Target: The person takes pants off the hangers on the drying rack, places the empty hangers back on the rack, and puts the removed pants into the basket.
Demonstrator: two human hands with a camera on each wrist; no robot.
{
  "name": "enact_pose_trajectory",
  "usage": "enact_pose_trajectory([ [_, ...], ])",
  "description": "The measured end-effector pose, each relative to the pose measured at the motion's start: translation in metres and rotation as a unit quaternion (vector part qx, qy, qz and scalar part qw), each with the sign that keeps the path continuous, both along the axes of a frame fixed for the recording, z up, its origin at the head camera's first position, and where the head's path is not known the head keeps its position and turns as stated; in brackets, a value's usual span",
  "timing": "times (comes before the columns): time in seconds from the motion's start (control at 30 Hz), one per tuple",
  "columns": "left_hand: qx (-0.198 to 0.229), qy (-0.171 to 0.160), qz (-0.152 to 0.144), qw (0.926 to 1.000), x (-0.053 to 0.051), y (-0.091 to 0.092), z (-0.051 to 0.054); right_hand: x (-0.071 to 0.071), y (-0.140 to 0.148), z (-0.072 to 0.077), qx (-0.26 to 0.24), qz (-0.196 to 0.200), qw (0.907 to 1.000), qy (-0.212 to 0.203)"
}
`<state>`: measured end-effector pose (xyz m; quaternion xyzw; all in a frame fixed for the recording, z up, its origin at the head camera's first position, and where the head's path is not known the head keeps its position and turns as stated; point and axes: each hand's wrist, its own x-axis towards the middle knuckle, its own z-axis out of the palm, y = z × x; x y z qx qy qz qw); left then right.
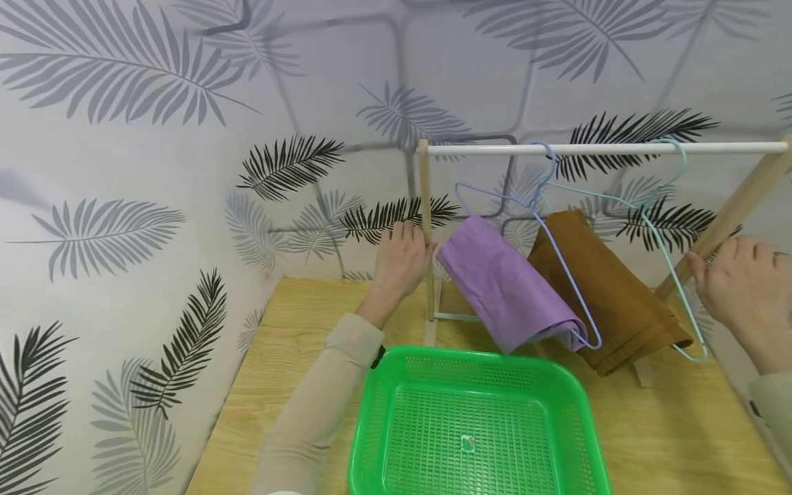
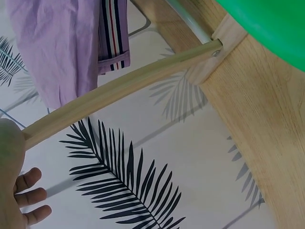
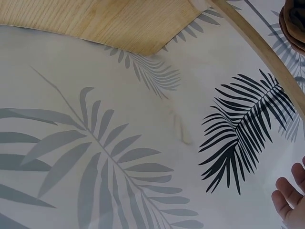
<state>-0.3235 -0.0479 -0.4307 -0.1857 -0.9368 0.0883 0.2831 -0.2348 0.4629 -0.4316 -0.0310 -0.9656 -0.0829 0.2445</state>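
Note:
A clothes rack has a white top bar (image 1: 482, 149) and wooden side posts. My left hand (image 1: 401, 265) holds the left post (image 1: 425, 199) between thumb and fingers; in the left wrist view other fingers (image 2: 35, 196) lie loosely bent beside the post (image 2: 119, 93). My right hand (image 1: 745, 289) grips the right post (image 1: 742, 199), its thumb on the near side. In the right wrist view, fingertips (image 3: 288, 195) show below the post (image 3: 267, 55). From the bar hang a blue hanger (image 1: 559, 258) with a purple garment (image 1: 504, 282) and a mint hanger (image 1: 665, 247) with a brown garment (image 1: 600, 289).
A green plastic basket (image 1: 371, 419) with a small sticker on its floor stands in front of the rack on the wooden table (image 1: 291, 344). Leaf-patterned wall covering (image 1: 185, 172) rises behind and beside the table. The garments hang close behind the basket's far rim.

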Motion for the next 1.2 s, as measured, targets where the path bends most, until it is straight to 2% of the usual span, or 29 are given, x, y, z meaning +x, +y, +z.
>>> enact_pose_trajectory([
  [0.1, -0.011, 0.010, 0.001, 0.9999, 0.000, 0.000, 0.000, 0.000, 0.000, -0.002, 0.009, 0.006, 0.9997, 0.021],
  [0.2, -0.017, 0.023, 0.000, 0.9996, -0.001, -0.001, -0.001, 0.000, 0.000, -0.002, 0.010, 0.003, 0.9998, 0.018],
  [0.43, -0.024, 0.048, -0.001, 0.9986, -0.002, -0.001, -0.002, 0.000, -0.001, 0.002, 0.005, -0.016, 0.9993, -0.032],
  [0.53, -0.026, 0.045, 0.000, 0.9987, -0.001, -0.001, -0.001, 0.001, -0.002, 0.003, 0.001, -0.015, 0.9992, -0.036],
  [0.67, -0.025, 0.028, 0.006, 0.9993, -0.001, -0.002, -0.001, 0.001, -0.004, 0.006, -0.018, -0.018, 0.9977, -0.062],
  [0.77, -0.022, 0.034, 0.009, 0.9991, -0.001, -0.005, -0.002, 0.002, -0.006, 0.007, -0.027, -0.017, 0.9969, -0.072],
  [0.97, -0.021, 0.054, 0.004, 0.9983, 0.000, -0.010, -0.004, 0.000, -0.009, 0.005, -0.033, -0.003, 0.9977, -0.059],
  [1.2, -0.014, 0.043, 0.005, 0.9990, 0.000, -0.017, -0.004, -0.002, -0.012, 0.005, -0.040, 0.004, 0.9974, -0.060],
])
